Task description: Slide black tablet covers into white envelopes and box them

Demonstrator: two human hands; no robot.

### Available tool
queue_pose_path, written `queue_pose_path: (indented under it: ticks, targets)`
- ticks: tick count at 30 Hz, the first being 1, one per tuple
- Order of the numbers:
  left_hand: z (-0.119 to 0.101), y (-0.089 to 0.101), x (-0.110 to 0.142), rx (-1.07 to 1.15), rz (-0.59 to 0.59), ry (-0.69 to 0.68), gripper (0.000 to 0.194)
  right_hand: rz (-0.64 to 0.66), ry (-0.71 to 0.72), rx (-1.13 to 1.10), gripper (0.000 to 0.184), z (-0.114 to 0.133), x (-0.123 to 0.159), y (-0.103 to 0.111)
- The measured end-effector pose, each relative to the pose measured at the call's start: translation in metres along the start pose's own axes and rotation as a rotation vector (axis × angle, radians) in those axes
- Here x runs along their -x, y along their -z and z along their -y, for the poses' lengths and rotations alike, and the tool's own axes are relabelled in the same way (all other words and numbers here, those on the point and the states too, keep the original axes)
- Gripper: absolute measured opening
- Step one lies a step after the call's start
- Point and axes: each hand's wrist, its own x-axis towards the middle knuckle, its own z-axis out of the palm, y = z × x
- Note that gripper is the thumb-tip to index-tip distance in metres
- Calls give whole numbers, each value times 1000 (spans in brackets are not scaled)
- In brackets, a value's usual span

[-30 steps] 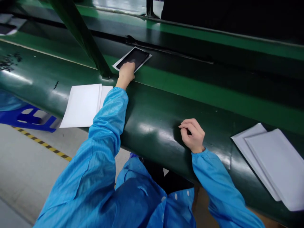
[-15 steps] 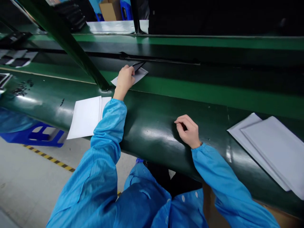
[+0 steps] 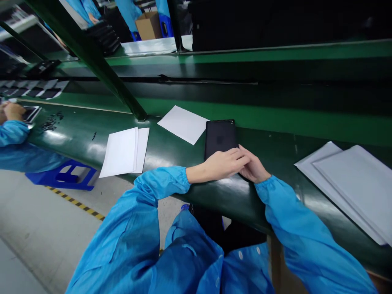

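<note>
A black tablet (image 3: 220, 136) lies back up on the green bench in front of me, a faint logo on its back. My left hand (image 3: 225, 164) crosses its lower end, fingers pressed together and pointing right. They overlap the fingers of my right hand (image 3: 251, 166), which is closed at the tablet's lower right corner. Whatever is pinched where the hands meet is hidden. A white padded envelope or sheet (image 3: 183, 123) lies just left of the tablet, its right corner by the tablet's edge.
White flat envelopes are stacked at left (image 3: 120, 152) and at right (image 3: 355, 183). A green slanted post (image 3: 122, 96) stands on the bench. Behind runs a green conveyor belt (image 3: 275, 116). At far left, a co-worker's hand (image 3: 14, 111) is by a tablet; a blue stool (image 3: 64, 175) stands below.
My left hand has come from the belt toward me and to the right, meeting my right hand. The tablet and white sheet now lie nearer. A co-worker's hand has come into view.
</note>
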Motion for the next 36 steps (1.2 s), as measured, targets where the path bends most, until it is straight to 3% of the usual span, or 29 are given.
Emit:
queue_pose_path:
  ticks: [3,5,7,10,12,14,19,23,26,28,30,31,33,36]
  targets:
    - [27,11,23,77,-186,147,23,8,11,-18,42,2,0,1]
    - [68,22,45,45,-351,408,20,12,8,-42,50,5,0,0]
    - [120,30,66,-45,-442,695,16,8,-1,-59,52,8,0,0]
    - [190,35,91,-104,-409,1065,36,22,8,-80,48,11,-1,1]
    - [217,34,100,-81,-368,1177,42,39,29,-82,43,12,-2,1]
    - [227,32,103,-55,-358,1195,43,32,64,-75,42,12,-2,1]
    - [219,27,101,32,-417,1134,52,-42,128,-81,50,13,-2,2]
    - [206,31,103,119,-501,1086,26,-120,129,-115,46,10,-6,5]
    - [191,43,109,42,-716,1177,16,-166,150,-151,44,7,-9,5]
    - [176,56,117,-131,-925,1207,19,-178,151,-173,43,6,-10,4]
    - [157,69,127,-329,-1053,1174,22,-176,149,-190,44,5,-10,3]
    - [146,74,132,-393,-1048,1132,22,-169,151,-197,45,5,-10,2]
    - [124,78,141,-404,-886,1002,21,-148,163,-204,48,4,-9,1]
    - [93,66,146,-257,-427,800,35,-127,179,-198,53,4,-9,0]
